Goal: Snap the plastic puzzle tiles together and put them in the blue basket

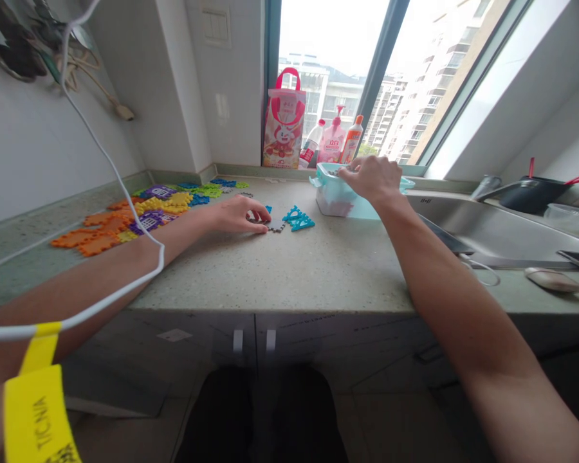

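My left hand rests low over the counter, its fingers and thumb curled around a grey interlocking plastic piece with toothed edges. Part of that piece is hidden by the fingers. Just right of it lies a blue triangular piece with cut-outs; another bit of blue shows behind my fingertips. My right hand reaches over a pale turquoise plastic box, fingers bent in at its top. Grey toothed pieces show at the fingertips, and the hand appears closed on one. The box's contents are mostly hidden.
Orange, yellow, purple and green toothed pieces spread over the counter's left. A white cable hangs across the left arm. Along the window stand a pink bag and bottles. A steel sink lies right.
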`<state>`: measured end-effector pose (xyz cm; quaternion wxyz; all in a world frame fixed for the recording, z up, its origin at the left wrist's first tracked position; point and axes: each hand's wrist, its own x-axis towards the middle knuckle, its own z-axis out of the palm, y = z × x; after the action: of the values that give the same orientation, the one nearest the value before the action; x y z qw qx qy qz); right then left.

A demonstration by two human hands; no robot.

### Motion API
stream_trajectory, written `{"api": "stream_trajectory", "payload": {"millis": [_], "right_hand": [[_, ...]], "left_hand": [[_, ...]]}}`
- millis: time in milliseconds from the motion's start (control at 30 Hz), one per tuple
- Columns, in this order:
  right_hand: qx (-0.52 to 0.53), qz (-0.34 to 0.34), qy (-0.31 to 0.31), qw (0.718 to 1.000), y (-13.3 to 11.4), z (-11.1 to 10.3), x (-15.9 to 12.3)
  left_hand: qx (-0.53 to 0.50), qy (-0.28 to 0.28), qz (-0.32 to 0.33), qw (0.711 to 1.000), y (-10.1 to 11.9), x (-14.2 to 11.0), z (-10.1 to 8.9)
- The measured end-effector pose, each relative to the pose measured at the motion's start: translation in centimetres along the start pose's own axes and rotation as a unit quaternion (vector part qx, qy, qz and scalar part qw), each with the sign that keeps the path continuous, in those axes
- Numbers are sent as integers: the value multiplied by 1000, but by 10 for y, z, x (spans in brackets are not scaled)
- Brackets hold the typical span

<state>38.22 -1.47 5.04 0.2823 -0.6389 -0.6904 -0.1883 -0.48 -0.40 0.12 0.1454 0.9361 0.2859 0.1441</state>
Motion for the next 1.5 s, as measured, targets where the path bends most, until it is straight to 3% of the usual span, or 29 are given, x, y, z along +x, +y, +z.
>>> {"api": "stream_trajectory", "payload": {"millis": [133, 233, 367, 567, 700, 800, 933, 1167, 1333, 1500], "right_hand": [[-4, 80, 36, 996, -7, 0, -3], [3, 51, 42, 998, -21, -6, -8], [30, -43, 37, 998, -47, -15, -17], [123, -208, -62, 968, -91, -2, -33], [147, -254, -154, 944, -110, 10, -43], [144, -271, -216, 927, -117, 12, -47], [137, -281, -274, 910, -120, 11, -49], [132, -267, -219, 929, -124, 11, -51], [97, -288, -279, 911, -127, 8, -54], [111, -282, -285, 909, -130, 6, -55]], "left_hand": [[-2, -2, -3, 1000, 2, 0, -1], [-1, -6, -4, 1000, 4, 0, -2], [8, -12, -3, 1000, 7, -2, -4], [75, 5, 1, 997, 1, -7, -22], [131, 8, -57, 990, 1, -15, -50], [146, -11, -112, 983, 1, -18, -60], [129, -58, -121, 983, -6, -14, -50], [119, -85, -113, 983, -5, -6, -30], [102, -85, -118, 984, 1, -5, -28], [92, -90, -114, 985, 1, -4, -26]]}}
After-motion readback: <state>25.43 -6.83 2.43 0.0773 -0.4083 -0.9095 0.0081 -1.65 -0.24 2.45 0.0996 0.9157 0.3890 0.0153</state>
